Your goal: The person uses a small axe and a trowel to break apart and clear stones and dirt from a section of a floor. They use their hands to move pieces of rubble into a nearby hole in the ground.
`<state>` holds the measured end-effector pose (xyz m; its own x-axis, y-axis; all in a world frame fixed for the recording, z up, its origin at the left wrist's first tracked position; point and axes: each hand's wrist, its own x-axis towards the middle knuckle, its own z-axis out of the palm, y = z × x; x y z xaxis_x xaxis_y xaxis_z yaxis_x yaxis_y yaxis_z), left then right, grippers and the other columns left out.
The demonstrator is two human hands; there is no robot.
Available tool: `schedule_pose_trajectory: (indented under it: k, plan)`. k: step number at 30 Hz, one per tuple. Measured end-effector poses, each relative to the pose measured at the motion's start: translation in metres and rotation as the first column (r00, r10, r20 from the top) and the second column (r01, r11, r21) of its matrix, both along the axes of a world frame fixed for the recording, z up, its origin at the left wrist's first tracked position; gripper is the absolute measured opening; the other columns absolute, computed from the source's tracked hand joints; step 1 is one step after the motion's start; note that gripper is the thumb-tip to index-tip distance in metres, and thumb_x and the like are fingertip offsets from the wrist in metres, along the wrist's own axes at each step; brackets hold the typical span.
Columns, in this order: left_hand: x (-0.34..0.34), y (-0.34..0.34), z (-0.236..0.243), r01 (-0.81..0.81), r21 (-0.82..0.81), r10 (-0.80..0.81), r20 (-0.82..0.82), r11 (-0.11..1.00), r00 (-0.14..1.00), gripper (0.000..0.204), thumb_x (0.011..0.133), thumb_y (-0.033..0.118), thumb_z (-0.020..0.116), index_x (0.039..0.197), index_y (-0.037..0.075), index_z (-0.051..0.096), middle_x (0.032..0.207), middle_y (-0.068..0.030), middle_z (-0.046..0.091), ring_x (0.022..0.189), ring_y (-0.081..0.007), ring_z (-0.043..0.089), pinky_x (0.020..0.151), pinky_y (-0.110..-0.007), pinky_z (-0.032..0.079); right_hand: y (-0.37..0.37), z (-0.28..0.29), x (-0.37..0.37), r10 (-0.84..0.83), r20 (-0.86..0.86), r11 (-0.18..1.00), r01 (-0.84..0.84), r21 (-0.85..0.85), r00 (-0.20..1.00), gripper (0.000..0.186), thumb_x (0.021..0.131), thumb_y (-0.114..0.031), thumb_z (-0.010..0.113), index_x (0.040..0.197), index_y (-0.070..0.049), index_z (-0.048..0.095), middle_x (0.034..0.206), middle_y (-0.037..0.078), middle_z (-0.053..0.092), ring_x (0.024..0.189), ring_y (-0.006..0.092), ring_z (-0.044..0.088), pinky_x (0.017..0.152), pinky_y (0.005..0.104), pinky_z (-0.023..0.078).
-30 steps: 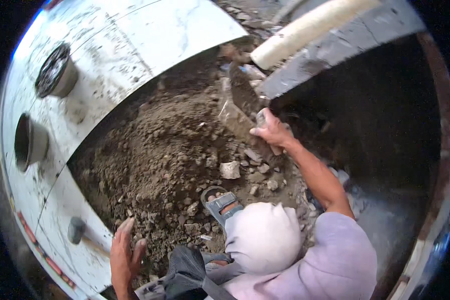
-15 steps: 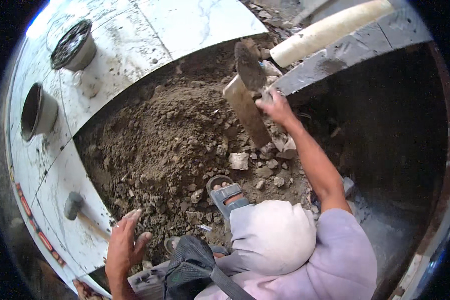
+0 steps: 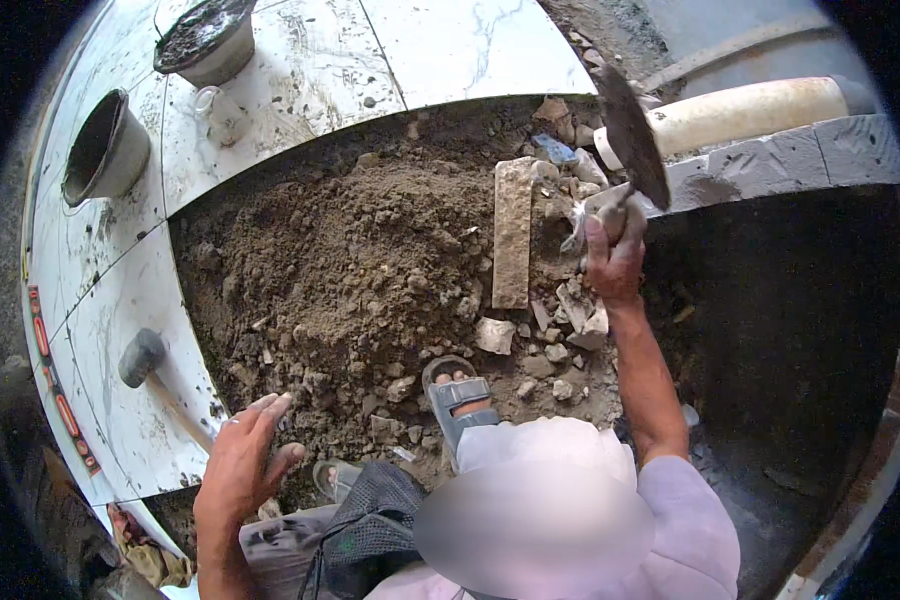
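Observation:
My right hand (image 3: 616,262) is closed around the handle of a trowel (image 3: 632,140); its dirt-coated blade points up and away, over the end of a pale pipe (image 3: 750,118). Left of that hand lies a long, narrow slab piece (image 3: 513,235), flat on the rubble. My left hand (image 3: 242,450) is open and empty, its fingers stretched over the edge of the soil heap (image 3: 360,260). Close beside it, a mallet (image 3: 142,360) with a dark head rests on the white tiles, its handle running toward my fingers.
On the white tiles (image 3: 300,120) at left stand two dark buckets (image 3: 130,160), one filled, and a small clear container (image 3: 218,115). A red-and-black strip lies along the left edge. Right of the block wall (image 3: 770,165) is a dark pit. Broken stones (image 3: 495,335) lie by my sandalled foot.
My right hand has swung the trowel rightward, off the slab piece and toward the pipe. The slab piece now lies straighter. My left hand stays open; the view has shifted slightly.

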<state>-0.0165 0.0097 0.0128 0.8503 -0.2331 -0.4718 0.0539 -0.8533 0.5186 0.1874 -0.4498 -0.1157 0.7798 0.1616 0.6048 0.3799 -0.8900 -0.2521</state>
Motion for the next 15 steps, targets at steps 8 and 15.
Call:
schedule_pose_trajectory:
  k: [8,15]
  plan:
    - [-0.008,0.002,0.015,0.006,0.018,-0.007,0.057,1.000,0.998,0.061,0.079,0.024,0.069,0.133,0.009,0.044,0.130,-0.0181,0.050,0.112,-0.0374,0.050,0.095,-0.043,0.040,-0.019,-0.043,-0.021,-0.077,-0.708,0.997,0.063,-0.046,0.702,0.040,0.088,-0.032,0.057,0.118,-0.007,0.045,0.091,0.027,0.062,0.083,0.0453,0.061,0.070,0.0476,0.049]
    - [-0.009,0.002,0.017,0.020,0.033,-0.022,0.070,0.999,0.997,0.060,0.080,0.024,0.069,0.132,0.010,0.044,0.129,-0.0170,0.050,0.112,-0.0367,0.050,0.095,-0.043,0.040,-0.020,-0.036,-0.050,0.037,-0.701,0.793,-0.447,-0.414,0.713,0.039,0.090,-0.033,0.054,0.114,-0.003,0.045,0.104,0.027,0.057,0.096,0.0412,0.059,0.073,0.0497,0.048]
